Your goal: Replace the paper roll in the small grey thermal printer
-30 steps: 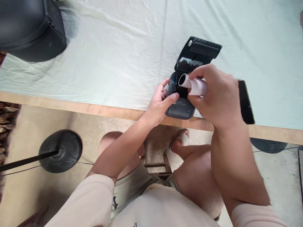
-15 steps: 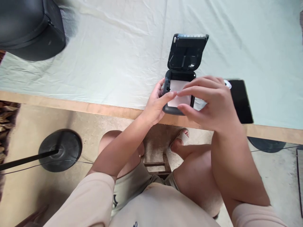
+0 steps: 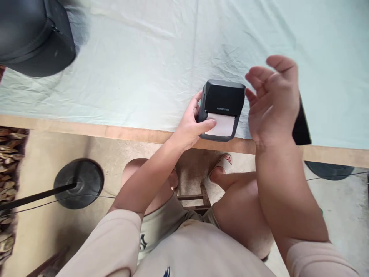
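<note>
A small black label printer (image 3: 223,98) is held at the table's front edge, its lid folded down over the upper half. White label paper (image 3: 221,129) shows in the opening below the lid. My left hand (image 3: 192,124) grips the printer's left side, with the thumb lying over the paper. To the right of the printer, my right hand (image 3: 272,96) is raised with fingers loosely curled and apart, holding nothing. A black phone-like slab (image 3: 302,127) lies on the cloth, partly hidden behind my right hand and wrist.
A pale green cloth (image 3: 138,65) covers the wooden-edged table (image 3: 138,132). A black zipped bag (image 3: 37,42) stands at the far left. Below are a round black stand base (image 3: 79,184), a thin cable, a wooden stool and chopped firewood (image 3: 10,154).
The printer's lid, standing up before, has swung down over the paper. My right hand has left the paper and moved up and to the right. My left hand keeps its hold.
</note>
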The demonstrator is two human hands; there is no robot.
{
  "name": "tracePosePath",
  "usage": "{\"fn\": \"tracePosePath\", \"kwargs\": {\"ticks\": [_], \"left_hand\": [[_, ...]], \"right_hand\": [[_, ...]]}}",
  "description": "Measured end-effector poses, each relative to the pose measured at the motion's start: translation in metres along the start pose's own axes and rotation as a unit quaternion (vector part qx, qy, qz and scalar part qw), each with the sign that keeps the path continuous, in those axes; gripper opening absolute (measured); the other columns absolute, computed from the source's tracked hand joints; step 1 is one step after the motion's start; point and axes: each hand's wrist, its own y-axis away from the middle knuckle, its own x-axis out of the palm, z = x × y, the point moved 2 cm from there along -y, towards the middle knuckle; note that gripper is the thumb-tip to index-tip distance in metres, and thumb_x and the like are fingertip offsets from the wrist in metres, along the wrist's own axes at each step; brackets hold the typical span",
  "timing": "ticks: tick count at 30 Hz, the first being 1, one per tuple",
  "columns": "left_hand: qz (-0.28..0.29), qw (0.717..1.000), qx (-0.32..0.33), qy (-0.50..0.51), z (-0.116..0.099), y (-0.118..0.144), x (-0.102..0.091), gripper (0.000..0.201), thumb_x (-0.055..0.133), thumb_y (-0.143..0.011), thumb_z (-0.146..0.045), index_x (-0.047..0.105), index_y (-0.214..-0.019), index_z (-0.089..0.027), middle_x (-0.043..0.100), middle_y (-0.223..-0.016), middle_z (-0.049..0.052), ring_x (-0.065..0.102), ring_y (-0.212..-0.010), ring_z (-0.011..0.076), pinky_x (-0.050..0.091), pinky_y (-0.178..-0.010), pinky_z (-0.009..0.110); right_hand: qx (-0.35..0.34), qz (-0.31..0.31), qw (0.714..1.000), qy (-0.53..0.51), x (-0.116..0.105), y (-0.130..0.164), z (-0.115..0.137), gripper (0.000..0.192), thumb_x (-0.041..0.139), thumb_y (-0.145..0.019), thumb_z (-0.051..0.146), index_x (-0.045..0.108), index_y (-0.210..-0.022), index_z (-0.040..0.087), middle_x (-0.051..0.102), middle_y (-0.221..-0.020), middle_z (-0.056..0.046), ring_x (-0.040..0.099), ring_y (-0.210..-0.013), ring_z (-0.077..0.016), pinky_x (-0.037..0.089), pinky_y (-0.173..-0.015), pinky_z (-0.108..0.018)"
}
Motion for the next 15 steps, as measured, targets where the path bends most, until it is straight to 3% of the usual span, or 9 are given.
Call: {"fn": "tracePosePath", "kwargs": {"ticks": [2,5,7,10,13,15], "left_hand": [[0.004,1.0,0.001,0.023,0.0,0.001,0.001,0.091,0.112,-0.065,-0.043,0.07,-0.145,-0.033,0.086,-0.124,0.003,0.075,-0.156,0.0428,0.065,-0.13,0.054],[0.005,0.999,0.006,0.048,0.001,0.002,0.002,0.071,0.106,-0.08,-0.058,0.075,-0.138,-0.031,0.087,-0.132,0.006,0.073,-0.16,0.0439,0.066,-0.129,0.054],[0.006,0.999,0.011,0.042,0.001,0.004,0.002,0.058,0.102,-0.088,-0.061,0.078,-0.13,-0.029,0.088,-0.127,0.006,0.076,-0.157,0.0428,0.068,-0.126,0.053],[0.015,0.999,0.024,0.033,0.0,0.005,0.002,0.048,0.101,-0.093,-0.057,0.08,-0.123,-0.027,0.089,-0.121,0.004,0.08,-0.151,0.0411,0.07,-0.124,0.052],[0.032,0.998,0.016,0.05,0.0,0.002,0.004,0.04,0.093,-0.1,-0.06,0.082,-0.121,-0.027,0.091,-0.127,0.005,0.075,-0.16,0.0393,0.068,-0.129,0.049],[0.015,0.997,0.005,0.075,0.001,-0.001,0.004,0.037,0.077,-0.112,-0.063,0.083,-0.119,-0.027,0.091,-0.132,0.004,0.068,-0.168,0.0356,0.065,-0.135,0.046]], "right_hand": [[0.004,0.079,0.997,0.009,0.006,0.007,0.003,0.046,0.055,-0.105,0.056,0.056,-0.145,0.035,0.077,-0.148,-0.013,0.079,-0.141,-0.0309,0.07,-0.114,-0.052],[-0.006,0.195,0.98,0.041,0.013,0.019,0.007,0.066,0.067,-0.103,0.072,0.052,-0.156,0.037,0.077,-0.144,-0.01,0.083,-0.123,-0.029,0.074,-0.097,-0.046],[-0.014,0.209,0.975,0.071,0.013,0.023,0.008,0.071,0.071,-0.102,0.076,0.051,-0.159,0.04,0.077,-0.141,-0.007,0.083,-0.109,-0.0262,0.073,-0.083,-0.041],[-0.009,0.212,0.972,0.101,0.011,0.024,0.008,0.068,0.079,-0.1,0.072,0.056,-0.156,0.042,0.077,-0.139,-0.005,0.081,-0.105,-0.0251,0.071,-0.076,-0.039],[0.001,0.212,0.97,0.121,0.008,0.02,0.006,0.064,0.08,-0.101,0.065,0.058,-0.157,0.041,0.078,-0.141,-0.006,0.081,-0.108,-0.0266,0.073,-0.082,-0.042],[-0.014,0.197,0.974,0.115,0.007,0.018,0.008,0.058,0.074,-0.106,0.064,0.06,-0.156,0.039,0.078,-0.144,-0.008,0.082,-0.116,-0.0286,0.075,-0.09,-0.045]]}}
